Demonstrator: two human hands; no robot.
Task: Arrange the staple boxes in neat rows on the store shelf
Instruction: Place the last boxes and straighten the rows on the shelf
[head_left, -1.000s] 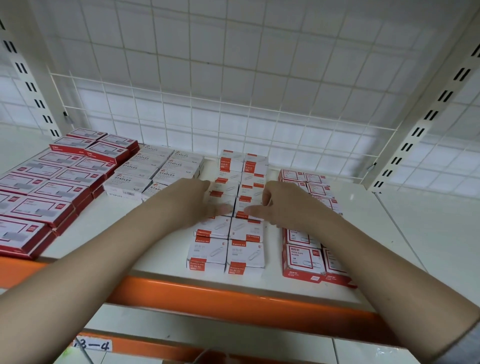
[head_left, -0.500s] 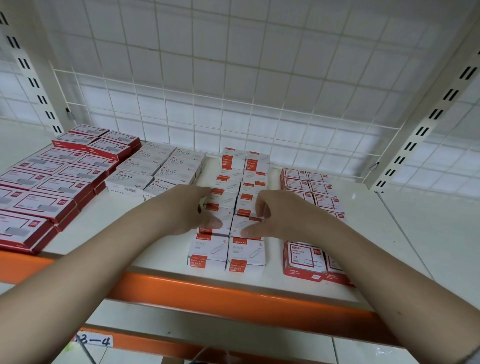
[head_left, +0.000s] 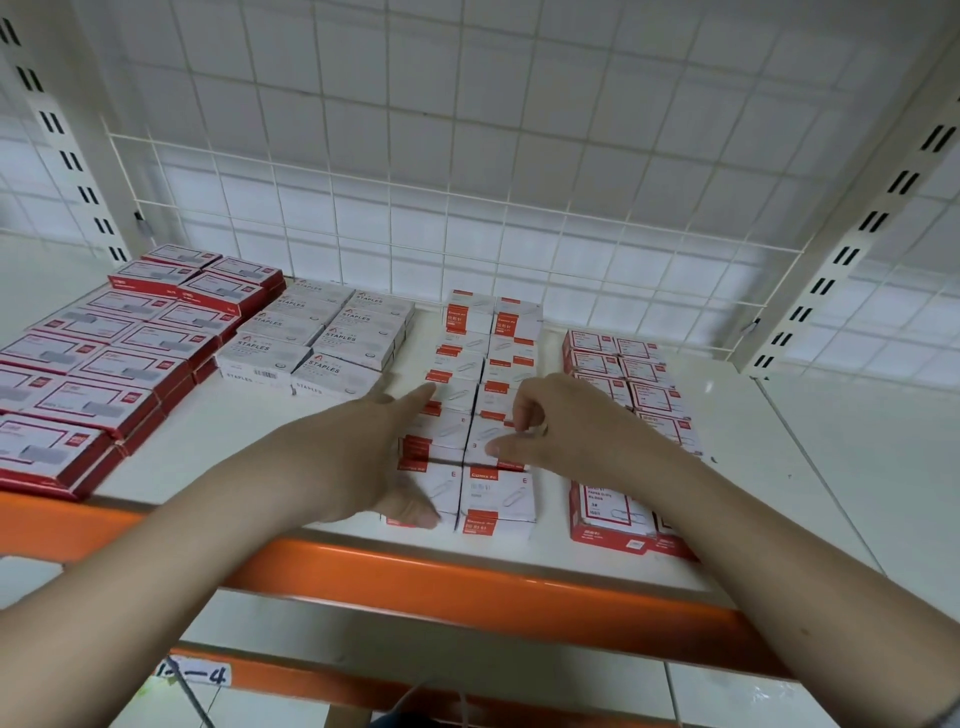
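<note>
Scene: A person squares up small cardboard boxes on a white store shelf (head_left: 727, 467) with an orange front rail (head_left: 467, 582), backed by a white wire grid panel (head_left: 467, 156).

Left hand: The left hand (head_left: 363, 457) lies flat against the left side of the middle double column of white-and-red boxes (head_left: 483, 395), fingers straight and reaching back along it, thumb at the front box; it presses and grips nothing.

Right hand: The right hand (head_left: 566, 431) hovers over the right file of that column, fingers curled, thumb tip on a box top; whether it pinches a box cannot be told.

Done: By the look of it, most is in order. The flat red boxes with white label panels (head_left: 104, 374) at far left lie in stacked pairs; the white boxes printed in black (head_left: 322, 338) sit two abreast beside them; the red-bordered white boxes (head_left: 623, 374) at right form a further double file.

Left: The middle column's rear boxes sit slightly out of line, so straightening there appears unfinished.

Writing: "STAPLES" reads on the white boxes. A front middle box shows a drawn paper clip and the letter "E"; its brand line is too blurred to read. The white tag on the lower rail (head_left: 197, 675) ends in "–4".
</note>
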